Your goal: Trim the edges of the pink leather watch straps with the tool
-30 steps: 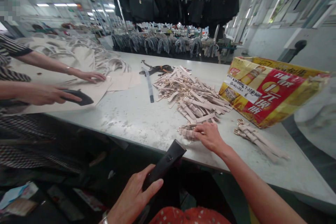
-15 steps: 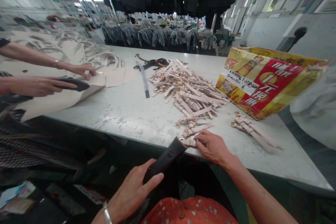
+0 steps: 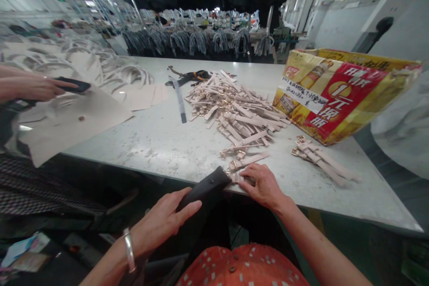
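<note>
My left hand (image 3: pixel 164 216) is wrapped round a black handheld tool (image 3: pixel 208 186) whose flat end points up and to the right. That end meets the buckle end of a short beige buckle strap (image 3: pixel 236 178) at the table's front edge. Pinched in the fingers of my right hand (image 3: pixel 263 186) is the same strap, its far part hidden under the hand. Just beyond it lies another buckle strap (image 3: pixel 250 160), and behind that spreads a heap of similar beige straps (image 3: pixel 241 114) with gold-coloured buckles.
A small bundle of straps (image 3: pixel 323 161) lies to the right, before a yellow and red carton (image 3: pixel 335 98). A grey strip (image 3: pixel 179 100) lies left of the heap. At far left, a co-worker's hand (image 3: pixel 40 87) holds a black tool over a beige panel (image 3: pixel 83 120).
The co-worker's hands have drawn back left, and the beige panel has shifted, now lying flatter with its front corner drooping. My hands keep their hold, with the tool's end still at the strap's buckle.
</note>
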Available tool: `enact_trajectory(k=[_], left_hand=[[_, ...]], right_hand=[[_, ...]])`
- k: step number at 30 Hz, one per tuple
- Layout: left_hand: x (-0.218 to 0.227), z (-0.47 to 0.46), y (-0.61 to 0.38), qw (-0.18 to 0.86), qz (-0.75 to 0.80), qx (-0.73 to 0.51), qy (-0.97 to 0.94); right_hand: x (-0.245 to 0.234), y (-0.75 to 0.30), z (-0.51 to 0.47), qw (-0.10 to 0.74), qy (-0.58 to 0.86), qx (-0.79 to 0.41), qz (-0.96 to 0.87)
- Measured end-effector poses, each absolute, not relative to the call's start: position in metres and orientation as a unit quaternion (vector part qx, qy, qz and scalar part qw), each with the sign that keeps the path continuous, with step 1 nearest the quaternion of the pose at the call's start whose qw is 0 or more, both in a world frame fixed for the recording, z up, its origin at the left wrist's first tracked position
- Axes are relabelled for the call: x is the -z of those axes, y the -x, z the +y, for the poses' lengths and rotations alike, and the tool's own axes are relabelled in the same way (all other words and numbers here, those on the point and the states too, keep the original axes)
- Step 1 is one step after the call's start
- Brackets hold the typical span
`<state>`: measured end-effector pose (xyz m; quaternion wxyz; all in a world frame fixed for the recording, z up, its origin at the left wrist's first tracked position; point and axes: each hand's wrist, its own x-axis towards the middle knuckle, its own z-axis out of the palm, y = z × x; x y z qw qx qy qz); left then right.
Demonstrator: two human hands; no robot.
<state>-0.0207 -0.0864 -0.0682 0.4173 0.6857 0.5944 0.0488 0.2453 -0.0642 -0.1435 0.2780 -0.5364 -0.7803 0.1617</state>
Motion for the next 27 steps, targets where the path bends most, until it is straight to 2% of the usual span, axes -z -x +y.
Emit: enact_trajectory(k=[13,27], left_hand=[[0.062,-0.077,0.003,0.451,0.558,-0.027,-0.696],[0.056,-0.073,-0.016,0.420,0.548,-0.032,-0.722]], right_hand=[[0.147,-0.248,-0.061,0.295,0.524,-0.186,-0.777],[0.146,-0.249,-0.063,0.290,0.517,-0.196,-0.782]])
